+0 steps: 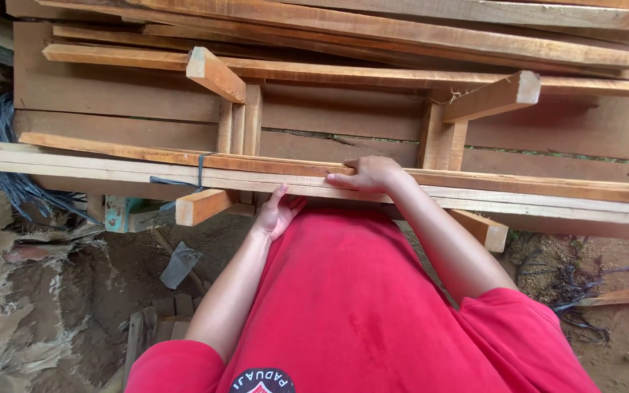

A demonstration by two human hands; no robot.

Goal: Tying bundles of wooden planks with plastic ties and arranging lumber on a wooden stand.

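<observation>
Under the fingers: long pale plank (475,195), front of the stack.
Right hand (369,173): flat on top, fingers loose.
Left hand (277,213): cupped beneath its edge.
Risk: splinters; loose batten (176,156) beyond fingertips could slide.

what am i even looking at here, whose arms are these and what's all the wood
There is one picture, taken by a camera worn on a person's head and looking down, so the red shirt and both bare arms are the wearer's own. No machine is involved. In front lies a rough stack of wooden planks and short blocks. The right hand lies flat on top of the long pale planks nearest the body. The left hand reaches up under their front edge, thumb on the wood. A dark strap wraps the planks further left. Below is dirt ground with scraps.
</observation>
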